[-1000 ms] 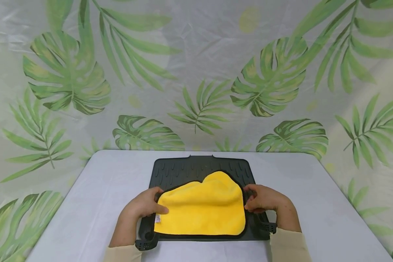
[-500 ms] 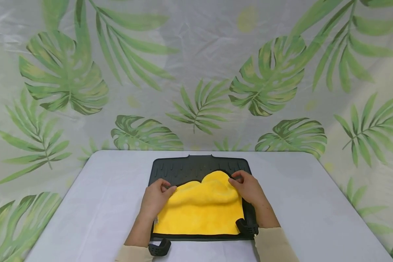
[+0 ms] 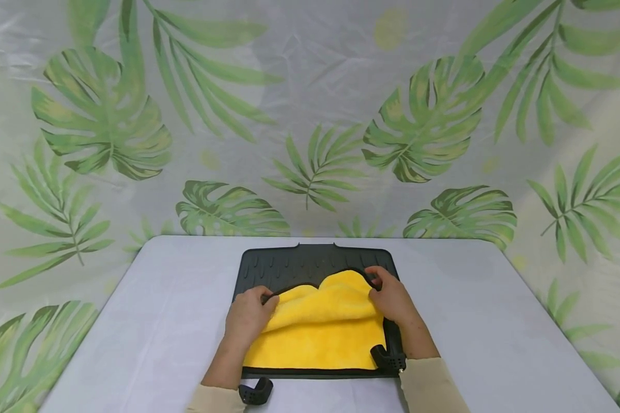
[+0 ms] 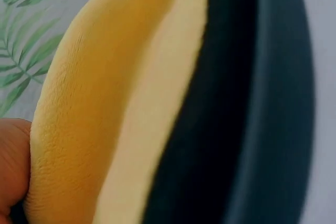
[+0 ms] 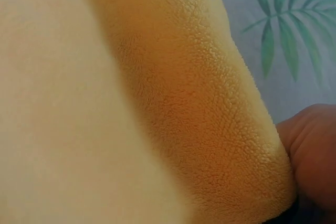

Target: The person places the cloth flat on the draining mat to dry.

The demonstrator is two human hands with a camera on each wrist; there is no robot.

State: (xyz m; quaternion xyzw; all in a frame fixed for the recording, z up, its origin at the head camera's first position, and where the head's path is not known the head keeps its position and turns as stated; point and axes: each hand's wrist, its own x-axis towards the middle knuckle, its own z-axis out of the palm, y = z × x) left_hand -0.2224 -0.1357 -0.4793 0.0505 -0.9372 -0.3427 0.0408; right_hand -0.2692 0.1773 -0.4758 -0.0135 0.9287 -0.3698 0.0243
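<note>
A yellow plush cloth (image 3: 315, 338) with a black border lies over a dark ridged mat (image 3: 268, 269) in the head view. Its far edge is raised and wavy. At the cloth's far left corner my left hand (image 3: 248, 318) pinches the edge between thumb and fingers. My right hand (image 3: 392, 298) pinches the far right corner the same way. The left wrist view has the cloth (image 4: 89, 108) bulging up beside the thumb (image 4: 13, 166). Close up in the right wrist view, the cloth's pile (image 5: 210, 114) rises next to part of the right hand (image 5: 315, 156).
The mat rests on a white table (image 3: 470, 321), its rim showing past the cloth at the back and right. Behind the table hangs a leaf-print curtain (image 3: 330, 86). A black wrist strap (image 3: 257, 391) is on the left arm and another (image 3: 388, 358) on the right.
Both hands have moved from the cloth's sides to its far corners and taken hold there. In the last half second, the far corners have lifted slightly and the black border turned up at the fingers.
</note>
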